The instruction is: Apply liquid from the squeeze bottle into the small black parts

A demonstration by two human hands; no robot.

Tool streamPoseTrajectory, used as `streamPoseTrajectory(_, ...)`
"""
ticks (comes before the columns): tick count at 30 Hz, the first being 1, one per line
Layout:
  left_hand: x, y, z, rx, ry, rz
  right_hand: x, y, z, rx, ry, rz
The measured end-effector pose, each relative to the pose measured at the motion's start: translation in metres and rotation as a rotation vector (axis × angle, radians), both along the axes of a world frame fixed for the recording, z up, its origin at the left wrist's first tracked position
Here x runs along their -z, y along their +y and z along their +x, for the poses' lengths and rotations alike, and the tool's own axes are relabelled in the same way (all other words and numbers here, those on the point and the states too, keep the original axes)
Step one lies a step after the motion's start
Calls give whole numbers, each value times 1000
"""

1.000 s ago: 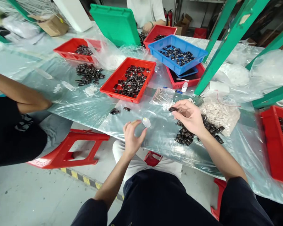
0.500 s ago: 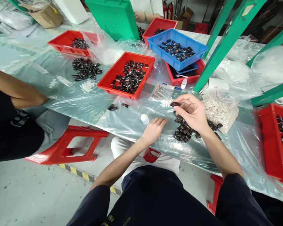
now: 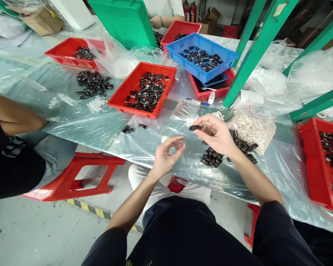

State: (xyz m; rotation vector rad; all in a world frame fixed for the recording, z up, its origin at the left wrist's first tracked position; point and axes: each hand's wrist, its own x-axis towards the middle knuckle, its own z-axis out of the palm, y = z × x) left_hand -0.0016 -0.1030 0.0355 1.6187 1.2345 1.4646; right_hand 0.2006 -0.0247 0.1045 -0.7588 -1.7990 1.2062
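Right hand (image 3: 218,136) has 1 black piece (image 3: 194,128) pinched in its fingers, up over the surface (image 3: 140,142) near a pile of similar ones (image 3: 211,158). Left hand (image 3: 167,155) is curled just beside a white bottle (image 3: 164,139) (too blurry to tell if its fingers grip something tiny). 3 loose pieces (image 3: 142,126) lie near a red tray (image 3: 117,99).

held black piece (image 3: 194,128): glossy, smooth | table film (image 3: 144,147): clear plastic, shiny, wrinkled | middle red tray (image 3: 131,109): smooth plastic | carton (image 3: 41,22): matt cardboard
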Motion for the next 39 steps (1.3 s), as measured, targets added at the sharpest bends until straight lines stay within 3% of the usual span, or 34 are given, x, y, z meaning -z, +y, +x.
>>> streamPoseTrajectory(3, -22, -5, -6, -20, -278, -3, 5, -6, -6, -47, -41, -1)
streamPoseTrajectory(7, -37, -7, -10, -40, -402, -12, 9, -14, -13, -83, -80, 17)
streamPoseTrajectory(24, -35, -7, -9, -40, -346, -20, 12, -20, -17, -109, -133, 122)
streamPoseTrajectory(32, -38, -8, -13, 11, -350, -68, 13, -20, -18, -105, -133, 87)
streamPoseTrajectory(39, -38, -10, -13, -24, -350, -115, 13, -20, -18, -110, -140, 69)
